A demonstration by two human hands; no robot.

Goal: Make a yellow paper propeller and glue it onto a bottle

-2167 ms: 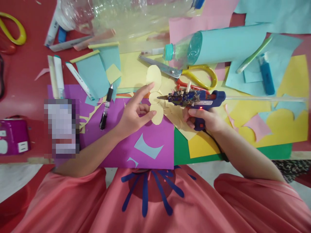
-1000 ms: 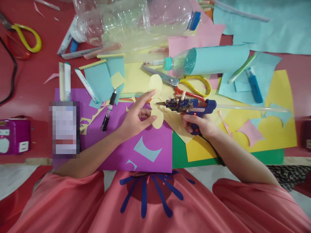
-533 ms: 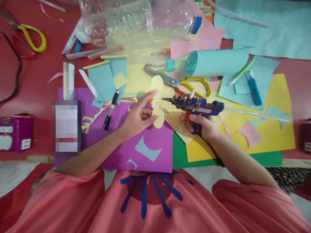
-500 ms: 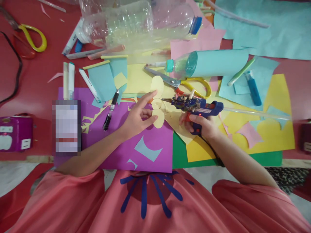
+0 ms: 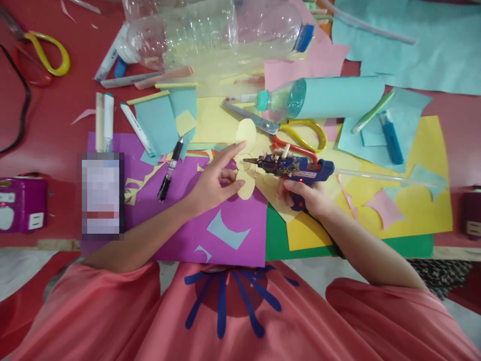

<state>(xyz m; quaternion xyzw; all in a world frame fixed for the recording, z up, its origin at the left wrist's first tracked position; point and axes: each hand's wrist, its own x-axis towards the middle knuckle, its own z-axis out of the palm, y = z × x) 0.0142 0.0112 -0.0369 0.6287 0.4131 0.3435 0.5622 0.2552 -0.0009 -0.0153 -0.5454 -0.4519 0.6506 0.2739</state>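
Note:
My left hand (image 5: pixel 221 175) pinches a pale yellow paper cutout (image 5: pixel 246 184) made of rounded lobes, with the index finger on its upper lobe and the thumb on its lower one. My right hand (image 5: pixel 306 193) is wrapped around the handle of a blue hot glue gun (image 5: pixel 296 168), whose small red light is lit. The gun's nozzle points left, at the middle of the cutout; whether the tip touches the paper I cannot tell. A clear glue stick (image 5: pixel 372 175) juts from the gun's rear.
Yellow-handled scissors (image 5: pixel 270 125) lie just beyond the cutout. Behind them are a bottle wrapped in blue paper (image 5: pixel 334 98) and large clear plastic bottles (image 5: pixel 180 37). Purple paper (image 5: pixel 180 230), a black pen (image 5: pixel 171 168), markers (image 5: pixel 137 130) and a phone (image 5: pixel 100 195) are to the left.
My right hand has shifted the glue gun left and slightly down, bringing its nozzle over the middle of the cutout. My left hand keeps its hold almost unmoved.

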